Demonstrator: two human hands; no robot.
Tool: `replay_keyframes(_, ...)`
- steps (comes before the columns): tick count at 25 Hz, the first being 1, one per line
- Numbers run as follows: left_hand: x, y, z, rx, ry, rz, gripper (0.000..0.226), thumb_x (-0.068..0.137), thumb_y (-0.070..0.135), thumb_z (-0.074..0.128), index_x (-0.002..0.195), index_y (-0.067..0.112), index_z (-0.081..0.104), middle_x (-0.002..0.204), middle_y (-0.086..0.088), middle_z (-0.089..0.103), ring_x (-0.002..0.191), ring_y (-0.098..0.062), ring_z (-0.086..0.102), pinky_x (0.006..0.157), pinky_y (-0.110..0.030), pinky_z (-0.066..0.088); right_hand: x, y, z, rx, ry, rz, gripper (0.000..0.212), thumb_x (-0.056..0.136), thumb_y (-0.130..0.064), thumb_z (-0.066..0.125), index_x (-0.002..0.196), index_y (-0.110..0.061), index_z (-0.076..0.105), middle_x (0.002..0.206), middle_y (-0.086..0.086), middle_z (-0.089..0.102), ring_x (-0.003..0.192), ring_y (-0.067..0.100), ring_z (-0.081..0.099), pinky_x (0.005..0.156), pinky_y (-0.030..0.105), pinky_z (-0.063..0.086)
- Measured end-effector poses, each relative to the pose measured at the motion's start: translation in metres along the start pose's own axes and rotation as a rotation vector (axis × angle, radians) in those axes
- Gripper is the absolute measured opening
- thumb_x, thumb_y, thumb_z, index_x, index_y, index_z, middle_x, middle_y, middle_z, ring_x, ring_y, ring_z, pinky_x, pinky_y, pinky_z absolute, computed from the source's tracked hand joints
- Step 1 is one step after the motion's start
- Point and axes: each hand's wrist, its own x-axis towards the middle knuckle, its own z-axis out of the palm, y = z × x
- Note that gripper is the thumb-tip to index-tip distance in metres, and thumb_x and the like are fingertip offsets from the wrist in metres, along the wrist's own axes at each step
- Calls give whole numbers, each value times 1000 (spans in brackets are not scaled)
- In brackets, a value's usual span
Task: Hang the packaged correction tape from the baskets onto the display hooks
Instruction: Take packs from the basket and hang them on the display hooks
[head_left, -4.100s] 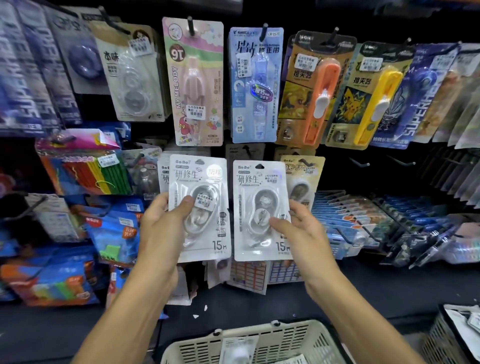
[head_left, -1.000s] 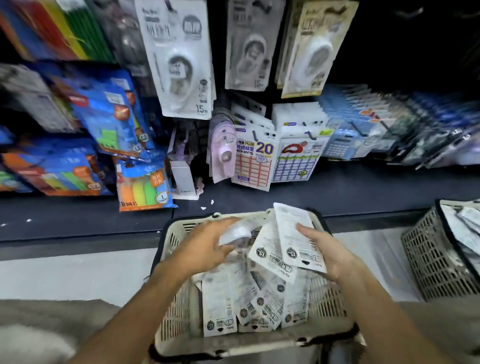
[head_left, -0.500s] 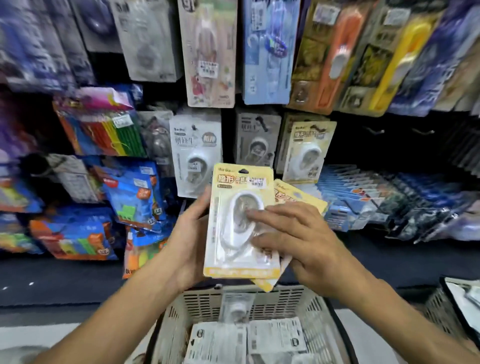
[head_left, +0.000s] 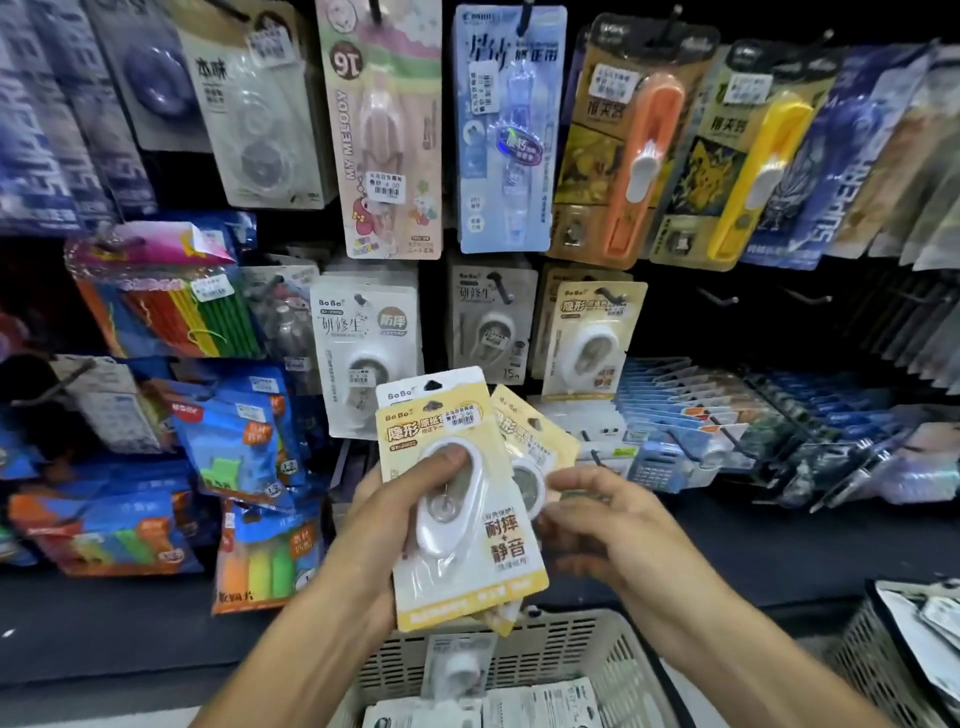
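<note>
My left hand (head_left: 387, 519) grips a fanned stack of yellow correction tape packs (head_left: 498, 551), thumb pressed on the front pack's white blister. A second yellow pack (head_left: 535, 441) sticks out behind it to the right. My right hand (head_left: 613, 525) pinches that rear pack at its blister, fingers curled. Just above, the same yellow pack (head_left: 592, 338) hangs on a display hook (head_left: 613, 297), beside hung grey packs (head_left: 491, 322) and white packs (head_left: 363, 338). A cream basket (head_left: 566, 649) with more packs sits below my hands.
Two bare hooks (head_left: 719, 299) jut out right of the hung yellow pack. Longer correction pens hang in the top row. Blue and coloured stationery packs fill the left. A second basket (head_left: 883, 665) stands at the lower right. A dark shelf ledge runs behind the baskets.
My hands went from the basket up toward the hooks with yellow packs. In the last half second my left thumb moved onto the front blister and my right hand shifted to the rear pack.
</note>
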Motion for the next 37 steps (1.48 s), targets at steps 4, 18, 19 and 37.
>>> replay_keyframes(4,-4,7,17,-6,-17,164,43,69,16,77,112,11,73,106,-13,80,85,-28,78,65,-41,65,1,-7,4,255,-7,-72,57,64,-14,82,117,-12,59,85,8,76,66,18,70,52,30,54)
replay_keyframes(18,23,54,30,361,-53,417,46,51,21,96,88,40,77,97,5,81,85,-17,79,68,-29,60,52,-57,-61,-118,471,-298,18,95,-37,67,107,-23,67,85,-2,75,64,10,70,50,30,53)
replay_keyframes(19,24,52,30,365,-65,408,46,50,22,97,86,41,77,97,5,82,84,-18,79,66,-27,61,55,-57,-63,-138,541,-290,27,92,-42,70,109,-22,63,85,1,72,53,8,64,42,26,46)
replay_keyframes(37,39,34,42,214,-60,338,27,87,5,72,110,19,72,103,0,81,91,-16,78,72,-30,62,37,-53,-47,-18,479,-223,9,93,-27,67,102,-25,68,104,8,73,69,25,67,45,31,52)
